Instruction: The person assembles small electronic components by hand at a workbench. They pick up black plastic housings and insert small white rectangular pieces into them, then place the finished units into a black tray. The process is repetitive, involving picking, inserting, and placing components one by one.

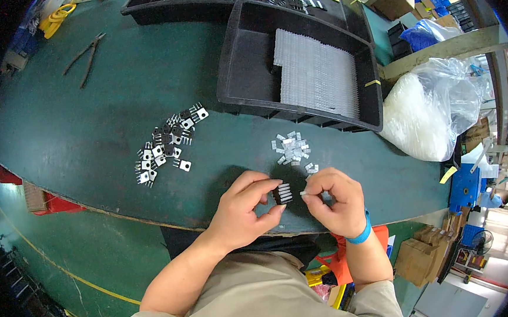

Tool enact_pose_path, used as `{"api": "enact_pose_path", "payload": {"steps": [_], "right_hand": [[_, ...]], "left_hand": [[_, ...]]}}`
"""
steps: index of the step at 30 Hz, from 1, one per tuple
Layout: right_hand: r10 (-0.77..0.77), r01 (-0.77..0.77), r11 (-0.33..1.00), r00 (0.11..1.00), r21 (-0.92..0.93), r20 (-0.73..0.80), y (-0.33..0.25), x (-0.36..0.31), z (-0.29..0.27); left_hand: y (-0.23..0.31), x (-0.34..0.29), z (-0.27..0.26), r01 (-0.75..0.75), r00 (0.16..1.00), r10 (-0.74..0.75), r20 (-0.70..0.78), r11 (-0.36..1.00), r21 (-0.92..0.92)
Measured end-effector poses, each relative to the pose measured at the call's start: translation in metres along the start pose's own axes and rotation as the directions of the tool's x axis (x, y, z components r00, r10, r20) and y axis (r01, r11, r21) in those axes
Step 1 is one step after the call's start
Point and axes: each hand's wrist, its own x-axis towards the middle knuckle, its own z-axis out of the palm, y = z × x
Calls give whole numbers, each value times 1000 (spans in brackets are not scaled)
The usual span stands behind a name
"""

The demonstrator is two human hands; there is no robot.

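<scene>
Between the thumb and fingers of my left hand [239,211] is a small black block [282,193] with several pale strips in a row on its side. My right hand [338,202], with a blue band at the wrist, pinches a tiny whitish piece [304,193] just right of the block, apart from it. Beyond my right hand lies a loose heap of small clear plastic pieces [293,148]. Farther left on the table is a pile of power transistors [168,140] with black bodies, silver tabs and thin metal legs.
A black tray [247,59] at the back holds rows of translucent plastic pieces [317,74]. Behind it, another black tray [179,12] contains many dark parts. Pliers [86,60] lie at the far left, near a yellow coil [56,20]. Clear plastic bags [427,108] stand at the right.
</scene>
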Motion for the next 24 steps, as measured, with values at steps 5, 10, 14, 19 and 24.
{"api": "enact_pose_path", "payload": {"steps": [5, 10, 14, 19, 24], "right_hand": [[-158, 162, 986, 982, -29, 99, -3, 1, 0], [-198, 213, 972, 969, -97, 149, -6, 3, 3], [-198, 225, 962, 964, -153, 177, -11, 5, 4], [-259, 261, 952, 965, -160, 37, -7, 0, 5], [-253, 259, 945, 966, -197, 56, -7, -4, 12]], "left_hand": [[-1, 0, 0, 1, 1000, 0, 15, 1000, -2], [0, 1, -1, 10, 1000, -10, 21, 1000, 0], [4, 2, -2, 29, 999, -29, 32, 999, 18], [1, 1, -3, 44, 999, -44, 18, 999, -20], [3, 2, -3, 53, 999, -53, 9, 997, -53]]}}
